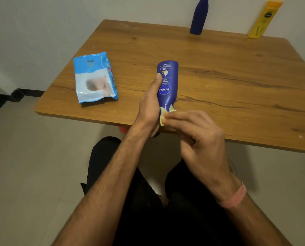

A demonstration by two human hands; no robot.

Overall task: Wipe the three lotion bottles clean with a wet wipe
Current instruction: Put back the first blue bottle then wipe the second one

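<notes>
From the head view, your left hand (150,105) sits just left of centre in the frame and grips the dark blue Nivea bottle (167,82), with the thumb laid along the bottle's left side and the other fingers hidden behind it. The bottle is held above the near edge of the wooden table (237,71), its base pointing toward the top of the frame and its label reading upside down to you. Its cap end is hidden behind your hands.

Your right hand (199,137), a little below and right of centre, has its fingers curled round a small pale yellow wet wipe (165,115), pressing it against the lower end of the bottle, where it meets your left hand. Only a crumpled corner of the wipe shows between the two hands. A pink band (234,197) circles your right wrist.

In the left middle of the frame, a blue and white wipes pack (94,79) lies flat on the table, well apart from the held bottle. At the top right, two more bottles stand upright at the table's far edge by the wall: a slim dark blue bottle (199,16) and, to its right, a yellow bottle (264,20). They stand near each other, not touching.

Your dark-clothed legs fill the bottom of the frame, over a pale tiled floor (23,157).
</notes>
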